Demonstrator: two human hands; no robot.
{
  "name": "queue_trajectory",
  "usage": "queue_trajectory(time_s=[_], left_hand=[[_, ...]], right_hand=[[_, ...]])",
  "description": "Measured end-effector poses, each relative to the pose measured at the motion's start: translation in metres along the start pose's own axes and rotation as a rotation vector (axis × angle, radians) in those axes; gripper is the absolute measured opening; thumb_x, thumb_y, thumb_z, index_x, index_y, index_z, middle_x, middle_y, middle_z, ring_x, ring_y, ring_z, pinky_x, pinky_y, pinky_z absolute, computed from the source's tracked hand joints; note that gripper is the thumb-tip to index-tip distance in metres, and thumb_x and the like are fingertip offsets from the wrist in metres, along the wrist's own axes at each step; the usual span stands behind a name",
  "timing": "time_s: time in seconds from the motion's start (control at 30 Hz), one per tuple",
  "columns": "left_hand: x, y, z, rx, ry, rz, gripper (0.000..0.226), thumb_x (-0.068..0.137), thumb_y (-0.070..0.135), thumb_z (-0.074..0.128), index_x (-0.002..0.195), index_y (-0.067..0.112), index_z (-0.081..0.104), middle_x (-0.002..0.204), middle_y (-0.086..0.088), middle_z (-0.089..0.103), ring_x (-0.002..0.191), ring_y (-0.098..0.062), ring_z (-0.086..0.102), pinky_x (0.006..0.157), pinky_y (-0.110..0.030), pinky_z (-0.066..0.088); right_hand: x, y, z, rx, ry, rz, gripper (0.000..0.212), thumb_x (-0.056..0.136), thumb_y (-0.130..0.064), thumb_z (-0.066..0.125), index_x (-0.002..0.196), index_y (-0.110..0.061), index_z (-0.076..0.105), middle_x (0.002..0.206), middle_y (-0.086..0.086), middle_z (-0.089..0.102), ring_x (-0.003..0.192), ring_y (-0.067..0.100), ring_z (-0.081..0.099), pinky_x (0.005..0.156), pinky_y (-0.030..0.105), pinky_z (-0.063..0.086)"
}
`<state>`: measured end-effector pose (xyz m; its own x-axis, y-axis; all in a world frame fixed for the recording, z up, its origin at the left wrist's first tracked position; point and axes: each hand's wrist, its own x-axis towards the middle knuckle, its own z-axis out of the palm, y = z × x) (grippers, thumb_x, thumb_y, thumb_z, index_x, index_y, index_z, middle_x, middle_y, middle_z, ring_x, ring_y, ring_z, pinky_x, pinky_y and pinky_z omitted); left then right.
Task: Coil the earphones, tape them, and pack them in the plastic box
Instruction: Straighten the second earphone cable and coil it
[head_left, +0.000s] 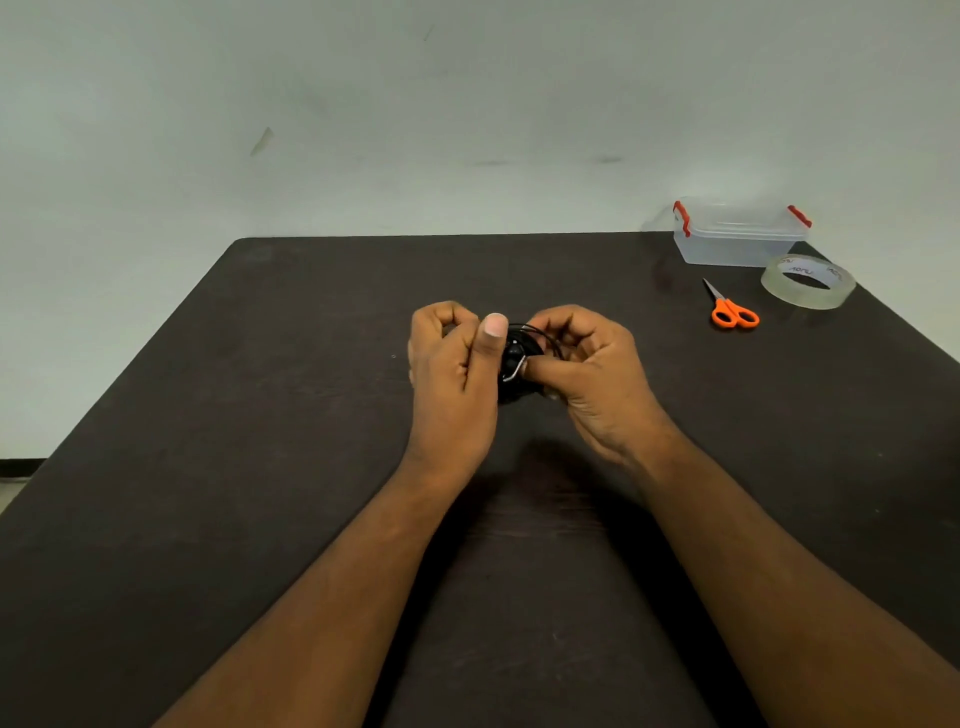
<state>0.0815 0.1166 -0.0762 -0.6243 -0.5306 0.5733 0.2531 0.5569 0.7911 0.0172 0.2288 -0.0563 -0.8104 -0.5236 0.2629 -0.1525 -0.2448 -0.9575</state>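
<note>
The earphones (519, 358) sit bunched between both hands above the middle of the table (260, 415); the left hand (452, 374) and right hand (587, 374) pinch the coil; the cable looks light, limp and springy, so grip across the loops.

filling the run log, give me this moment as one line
step: coiling | left hand and right hand: holding earphones | tape, scissors: untouched | plastic box: closed

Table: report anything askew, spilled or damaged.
Nothing stands out. The plastic box, tape roll and scissors sit tidy at the far right; both hands hold the coiled earphones.
</note>
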Motion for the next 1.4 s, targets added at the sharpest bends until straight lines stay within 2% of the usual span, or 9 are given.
queue_trajectory(time_s=[0.13,0.27,0.4,0.57,0.7,0.87,1.07,1.17,1.4], left_hand=[[-0.002,-0.001,0.001,0.349,0.034,0.164,0.047,0.097,0.048,0.037,0.067,0.015,0.048,0.098,-0.006,0.045,0.088,-0.017,0.043,0.074,-0.045,0.044],[-0.001,-0.002,0.003,0.195,-0.121,0.151,0.05,0.094,0.055,0.039,0.075,0.01,0.051,0.098,0.0,0.036,0.087,-0.016,0.045,0.075,-0.041,0.048],[-0.001,-0.005,0.002,0.156,-0.322,0.083,0.037,0.089,0.052,0.045,0.084,0.015,0.045,0.089,0.008,0.037,0.076,-0.001,0.042,0.066,-0.012,0.039],[0.003,-0.008,-0.002,0.166,-0.196,0.067,0.022,0.089,0.029,0.054,0.079,0.011,0.048,0.078,0.003,0.047,0.069,-0.007,0.044,0.061,-0.012,0.035],[0.004,-0.001,-0.001,-0.134,-0.174,-0.228,0.024,0.085,0.023,0.064,0.078,0.002,0.056,0.07,-0.012,0.057,0.06,-0.017,0.053,0.052,-0.03,0.046],[0.007,0.002,-0.004,-0.303,-0.233,-0.471,0.012,0.08,0.014,0.066,0.075,0.005,0.06,0.062,-0.007,0.057,0.046,-0.013,0.049,0.041,-0.022,0.036],[0.0,-0.001,0.001,-0.063,-0.168,-0.171,0.017,0.079,0.015,0.066,0.066,0.009,0.056,0.061,-0.007,0.056,0.057,-0.017,0.05,0.053,-0.035,0.044],[0.0,0.0,0.001,0.057,-0.148,-0.066,0.016,0.083,0.017,0.069,0.074,0.007,0.06,0.066,-0.005,0.059,0.061,-0.016,0.054,0.056,-0.029,0.043],[-0.003,-0.001,0.002,0.09,-0.06,-0.037,0.011,0.087,0.025,0.07,0.086,0.015,0.065,0.075,0.006,0.065,0.069,-0.007,0.062,0.06,-0.015,0.048]], right_hand=[[-0.001,0.002,0.005,-0.064,0.06,-0.002,0.034,0.07,0.021,0.06,0.074,-0.013,0.058,0.064,-0.004,0.056,0.059,0.005,0.051,0.051,0.016,0.043],[0.001,0.004,0.002,-0.055,0.119,0.018,0.028,0.074,0.017,0.062,0.074,-0.012,0.057,0.065,0.002,0.052,0.058,0.01,0.048,0.047,0.019,0.041],[0.002,0.007,-0.004,-0.063,0.108,0.025,0.024,0.07,0.01,0.072,0.077,-0.01,0.061,0.069,0.009,0.055,0.059,0.012,0.049,0.044,0.019,0.039],[0.004,0.008,-0.005,-0.033,0.059,0.037,0.021,0.072,0.011,0.07,0.087,-0.004,0.069,0.078,0.01,0.067,0.071,0.016,0.061,0.059,0.025,0.05],[0.004,0.009,-0.007,0.108,0.024,0.128,0.024,0.075,0.014,0.064,0.09,-0.004,0.07,0.085,0.012,0.069,0.08,0.019,0.065,0.066,0.027,0.053],[0.003,0.014,-0.003,-0.041,0.112,0.043,0.026,0.075,0.014,0.066,0.087,-0.008,0.07,0.083,0.006,0.071,0.08,0.014,0.067,0.076,0.027,0.055],[0.002,0.014,0.001,-0.069,0.175,0.073,0.027,0.081,0.011,0.061,0.098,-0.007,0.071,0.09,0.005,0.072,0.082,0.01,0.067,0.072,0.023,0.052],[0.006,0.013,-0.008,-0.092,0.029,0.142,0.017,0.083,0.002,0.063,0.092,-0.007,0.073,0.085,0.009,0.072,0.077,0.018,0.063,0.065,0.031,0.046],[0.004,0.007,-0.007,-0.125,0.142,0.039,0.019,0.077,0.001,0.073,0.092,-0.01,0.074,0.088,0.006,0.073,0.074,0.012,0.066,0.06,0.023,0.051]])
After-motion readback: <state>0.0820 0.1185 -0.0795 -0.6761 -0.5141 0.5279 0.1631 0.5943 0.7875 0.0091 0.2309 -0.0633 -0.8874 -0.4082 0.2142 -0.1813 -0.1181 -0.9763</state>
